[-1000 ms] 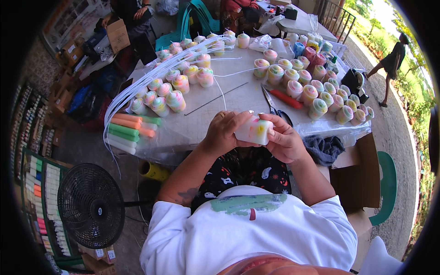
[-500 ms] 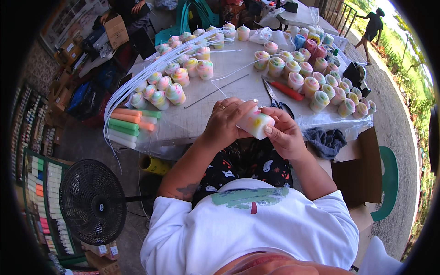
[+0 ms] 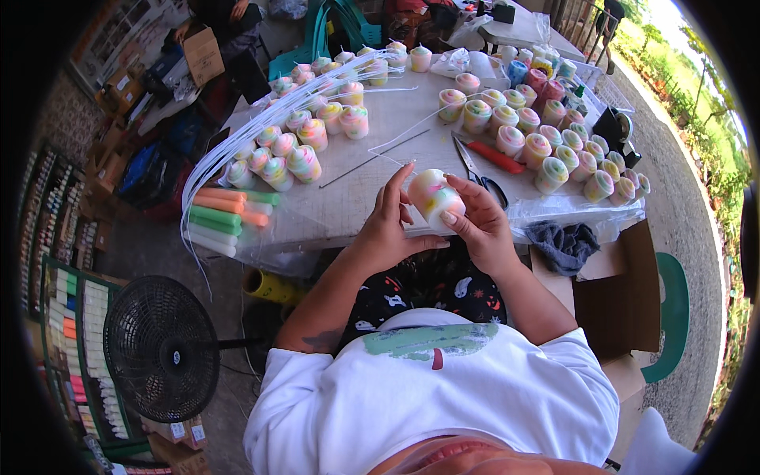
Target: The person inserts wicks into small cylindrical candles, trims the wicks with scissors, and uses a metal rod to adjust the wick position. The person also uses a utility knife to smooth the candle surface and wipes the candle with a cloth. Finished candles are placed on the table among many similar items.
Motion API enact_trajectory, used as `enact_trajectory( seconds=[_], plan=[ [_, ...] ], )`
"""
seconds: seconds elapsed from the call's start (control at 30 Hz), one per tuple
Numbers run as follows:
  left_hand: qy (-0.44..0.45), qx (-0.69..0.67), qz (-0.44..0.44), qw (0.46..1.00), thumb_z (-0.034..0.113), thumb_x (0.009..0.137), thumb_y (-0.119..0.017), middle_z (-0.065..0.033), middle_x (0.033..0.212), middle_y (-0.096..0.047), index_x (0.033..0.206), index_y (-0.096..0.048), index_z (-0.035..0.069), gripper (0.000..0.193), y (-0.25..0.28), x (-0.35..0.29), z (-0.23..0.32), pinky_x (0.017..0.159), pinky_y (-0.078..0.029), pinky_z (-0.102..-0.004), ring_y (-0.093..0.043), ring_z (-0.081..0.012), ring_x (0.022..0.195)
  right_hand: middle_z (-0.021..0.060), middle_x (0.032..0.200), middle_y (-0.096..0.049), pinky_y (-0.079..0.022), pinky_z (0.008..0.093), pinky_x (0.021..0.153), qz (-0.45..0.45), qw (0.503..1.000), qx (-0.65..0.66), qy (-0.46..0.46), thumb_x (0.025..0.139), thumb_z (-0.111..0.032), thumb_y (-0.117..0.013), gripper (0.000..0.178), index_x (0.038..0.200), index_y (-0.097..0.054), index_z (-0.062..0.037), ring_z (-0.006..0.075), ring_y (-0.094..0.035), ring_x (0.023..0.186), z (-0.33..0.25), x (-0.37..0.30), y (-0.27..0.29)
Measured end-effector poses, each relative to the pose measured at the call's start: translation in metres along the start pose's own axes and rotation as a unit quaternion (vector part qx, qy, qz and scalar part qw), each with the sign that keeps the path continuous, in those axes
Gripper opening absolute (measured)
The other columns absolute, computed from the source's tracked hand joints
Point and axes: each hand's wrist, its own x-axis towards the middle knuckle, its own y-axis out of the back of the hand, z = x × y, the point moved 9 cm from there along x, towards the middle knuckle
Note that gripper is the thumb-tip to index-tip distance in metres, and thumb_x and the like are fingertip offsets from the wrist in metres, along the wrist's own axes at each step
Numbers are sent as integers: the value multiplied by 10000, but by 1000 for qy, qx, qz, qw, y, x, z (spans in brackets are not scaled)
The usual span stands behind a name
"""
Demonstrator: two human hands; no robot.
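Right hand (image 3: 486, 228), centre frame: thumb and fingers pinch one pastel candle (image 3: 434, 196), seemingly to steady it. Left hand (image 3: 383, 228), beside it: fingers spread, contact unclear to me. Scissors (image 3: 475, 176), right of centre: handles turned downward, I judge for easy reach.

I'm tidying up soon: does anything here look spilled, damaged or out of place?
No spill or damage stands out. Oddest are the long white strands: they sprawl across the candles on the left, and some ends trail past the edge of the table, looking untidy.
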Motion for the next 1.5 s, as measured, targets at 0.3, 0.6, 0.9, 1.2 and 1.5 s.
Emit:
enact_trajectory(
  seconds=[0.3,0.6,0.9,1.2,1.5],
  plan=[
    [-52,-484,31,873,450,1001,-375,-67,1328,-395,1446,-232,192,533,-3,5,-2,901,-485,-365,-498,-188,1159,210,1363,-429,-409,426,1010,-64,929,-327,164,765,-130,-763,621,1327,-497,-125,386,-450,1255,-18,8,-38],
    [-28,-465,139,874,386,1001,-418,-86,1193,-478,1341,-345,143,425,38,14,-52,852,-536,-490,-601,-278,997,173,1335,-442,-273,518,1079,-118,944,-270,147,774,-158,-763,476,1215,-601,-78,358,-382,1299,-75,10,-29],
    [25,-483,190,854,492,968,-423,-176,1101,-589,1341,-403,134,517,47,13,-89,759,-538,-353,-656,-309,877,-111,1277,-479,-230,510,957,-334,736,128,575,671,-293,-710,353,1017,-683,-360,193,-308,1275,-283,-132,-41],
    [20,-480,160,862,507,967,-410,-196,1105,-582,1351,-397,127,540,42,13,-85,781,-532,-357,-650,-311,873,-58,1333,-506,-161,513,1003,192,512,-378,747,721,-361,-595,377,1081,-665,-453,213,-370,1247,-265,-165,-48],
    [36,-527,160,834,495,971,-425,-156,1044,-587,1307,-396,107,515,37,17,-89,795,-532,-398,-649,-325,876,91,1228,-525,-261,559,1031,154,770,-202,585,821,-160,-508,372,1189,-564,-154,300,-467,1159,-234,-94,3]
  ],
)
